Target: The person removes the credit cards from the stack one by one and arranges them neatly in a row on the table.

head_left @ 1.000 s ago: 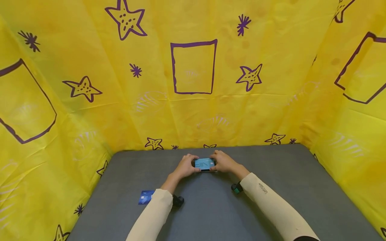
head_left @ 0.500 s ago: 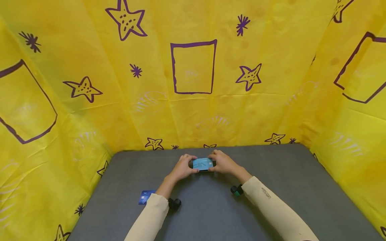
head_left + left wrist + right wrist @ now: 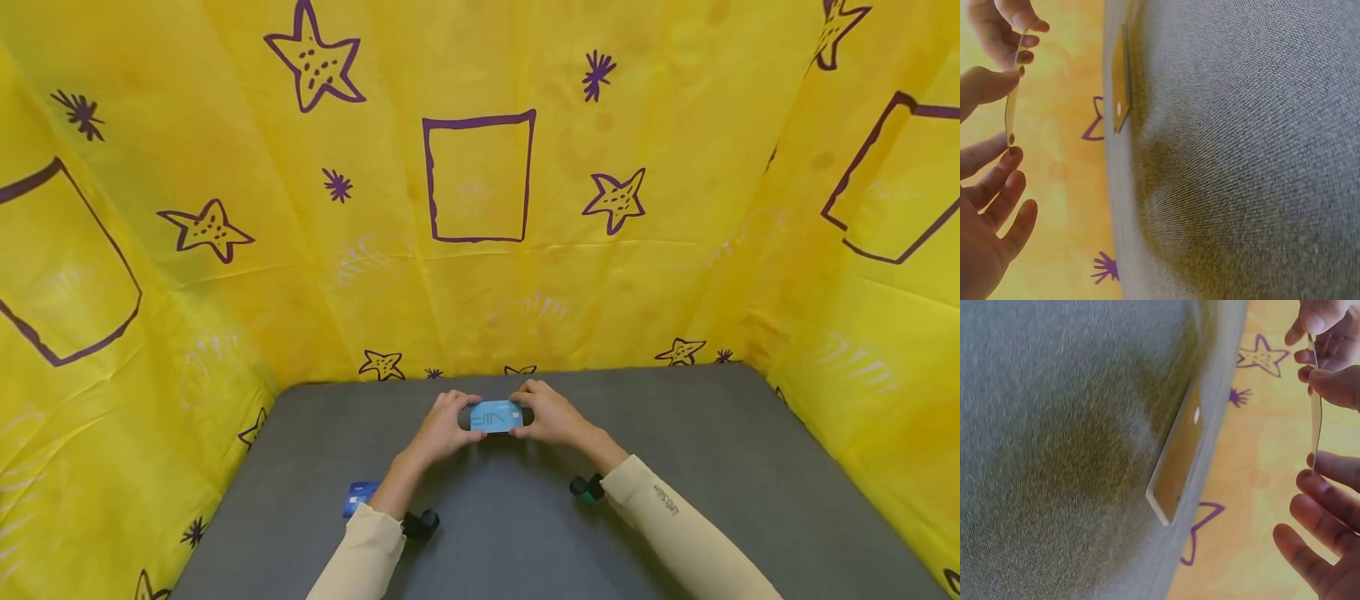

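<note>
A light blue bank card (image 3: 495,417) with large upside-down lettering and a chip is held up above the table. My left hand (image 3: 442,425) pinches its left end between thumb and fingers, while my right hand (image 3: 552,418) pinches the right end the same way. Both wrist views show the card nearly edge-on, clear of the surface. Under it a flat, glossy slab like a phone (image 3: 1179,462) lies on the table, touched by neither hand. From the head view the card hides most of this slab.
A darker blue card (image 3: 360,497) with a chip lies on the grey table (image 3: 510,517), partly covered by my left forearm. Yellow cloth (image 3: 480,300) with purple drawings surrounds the table at the back and sides. Small dark cameras (image 3: 422,523) sit on both wrists.
Both hands have shifted slightly left with the light blue card still between them. The slab's lower edge, visible a second ago in the head view, is now covered by the card.
</note>
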Tool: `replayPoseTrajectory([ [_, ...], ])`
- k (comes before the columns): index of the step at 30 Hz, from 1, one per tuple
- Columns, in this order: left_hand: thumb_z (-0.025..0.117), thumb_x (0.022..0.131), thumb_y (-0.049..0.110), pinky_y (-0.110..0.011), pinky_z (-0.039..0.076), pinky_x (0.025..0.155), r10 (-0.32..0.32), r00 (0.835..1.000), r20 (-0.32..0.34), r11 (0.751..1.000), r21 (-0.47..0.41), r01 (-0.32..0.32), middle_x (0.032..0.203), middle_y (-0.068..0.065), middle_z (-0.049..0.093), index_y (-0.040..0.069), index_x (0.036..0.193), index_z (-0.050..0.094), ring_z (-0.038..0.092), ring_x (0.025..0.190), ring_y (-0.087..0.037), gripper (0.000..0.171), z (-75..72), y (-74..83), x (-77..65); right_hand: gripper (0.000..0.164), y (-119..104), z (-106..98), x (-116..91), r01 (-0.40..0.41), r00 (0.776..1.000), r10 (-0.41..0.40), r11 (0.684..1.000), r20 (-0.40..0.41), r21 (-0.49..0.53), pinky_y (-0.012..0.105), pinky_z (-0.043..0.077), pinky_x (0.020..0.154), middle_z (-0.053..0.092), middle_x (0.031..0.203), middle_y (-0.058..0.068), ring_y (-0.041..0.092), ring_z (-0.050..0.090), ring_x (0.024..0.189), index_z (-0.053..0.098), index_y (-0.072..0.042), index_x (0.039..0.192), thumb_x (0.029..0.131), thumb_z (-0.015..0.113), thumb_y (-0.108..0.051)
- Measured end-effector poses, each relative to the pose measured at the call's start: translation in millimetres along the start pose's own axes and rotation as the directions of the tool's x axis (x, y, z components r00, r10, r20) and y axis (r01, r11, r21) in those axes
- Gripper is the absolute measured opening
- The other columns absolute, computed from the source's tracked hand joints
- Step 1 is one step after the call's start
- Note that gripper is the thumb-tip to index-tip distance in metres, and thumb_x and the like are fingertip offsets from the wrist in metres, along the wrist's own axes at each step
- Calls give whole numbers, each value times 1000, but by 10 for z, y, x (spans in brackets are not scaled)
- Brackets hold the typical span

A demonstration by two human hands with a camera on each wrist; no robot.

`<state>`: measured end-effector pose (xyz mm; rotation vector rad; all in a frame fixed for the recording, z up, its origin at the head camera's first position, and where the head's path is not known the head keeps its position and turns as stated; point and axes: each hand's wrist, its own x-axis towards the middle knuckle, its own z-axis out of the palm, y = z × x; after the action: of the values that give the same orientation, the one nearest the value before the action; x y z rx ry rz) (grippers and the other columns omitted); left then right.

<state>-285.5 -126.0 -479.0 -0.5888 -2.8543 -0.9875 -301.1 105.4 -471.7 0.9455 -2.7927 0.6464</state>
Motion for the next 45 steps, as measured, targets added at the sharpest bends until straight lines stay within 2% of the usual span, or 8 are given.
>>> replayPoseTrajectory([
  [5, 81, 78, 27, -47, 44, 90, -3, 1000, -8, 1000, 16, 3, 119, -10, 58, 9, 125, 63, 48, 110, -28, 53, -44, -2, -97, 50, -72, 16, -33, 47, 998, -47, 999, -39, 4, 34, 47, 77, 58, 105, 6, 19, 52, 94, 67, -4, 116, 76, 82, -30],
  [11, 82, 77, 27, -47, 44, 91, -26, 1000, -17, 1000, 12, 26, 118, -10, 59, 10, 124, 64, 49, 110, -28, 53, -90, 1, -209, 51, -144, 51, -61, 67, 997, -67, 998, -35, -17, 32, 48, 80, 59, 107, 5, 17, 51, 96, 67, -6, 116, 77, 81, -35],
  [17, 82, 77, 27, -47, 45, 91, -51, 999, 0, 999, 6, 51, 118, -9, 60, 10, 123, 64, 49, 110, -26, 52, -141, -15, -329, 51, -251, 102, -98, 66, 997, -66, 998, -32, 6, 32, 48, 79, 58, 107, 5, 18, 51, 96, 67, -6, 117, 77, 81, -33],
  [22, 83, 77, 27, -45, 45, 89, -81, 997, 14, 997, 10, 81, 118, -9, 59, 11, 122, 64, 49, 107, -24, 52, -151, -56, -450, 52, -358, 186, -150, 54, 998, -54, 999, -22, 0, 28, 47, 75, 58, 107, 3, 16, 51, 94, 67, -7, 118, 77, 80, -36],
  [26, 82, 77, 27, -45, 45, 88, -81, 996, 23, 997, 12, 81, 118, -10, 59, 11, 123, 64, 49, 107, -24, 52, -153, -78, -508, 51, -402, 224, -178, 56, 998, -56, 998, -22, -11, 27, 47, 74, 58, 106, 2, 15, 50, 93, 68, -7, 117, 77, 80, -37],
  [34, 83, 75, 25, -45, 44, 88, -70, 997, 8, 997, 27, 70, 116, -10, 61, 10, 120, 65, 49, 104, -24, 51, -267, -128, -582, 51, -487, 257, -97, 91, 996, -92, 995, -17, -42, 27, 46, 75, 58, 106, 1, 15, 50, 93, 68, -9, 117, 78, 79, -40],
  [40, 84, 75, 25, -44, 44, 90, -105, 994, 23, 994, 29, 104, 117, -5, 61, 13, 120, 65, 49, 106, -22, 50, -309, -183, -660, 51, -586, 308, -76, 84, 996, -83, 995, 18, -51, 27, 47, 78, 58, 104, 0, 14, 51, 94, 69, -10, 116, 78, 79, -42],
  [45, 85, 74, 24, -43, 44, 89, -128, 992, 9, 991, 44, 127, 115, -3, 61, 13, 119, 65, 49, 105, -21, 50, -316, -246, -727, 52, -641, 390, -46, 92, 995, -90, 994, 34, -63, 24, 45, 75, 58, 104, 0, 13, 50, 91, 69, -10, 116, 78, 79, -44],
])
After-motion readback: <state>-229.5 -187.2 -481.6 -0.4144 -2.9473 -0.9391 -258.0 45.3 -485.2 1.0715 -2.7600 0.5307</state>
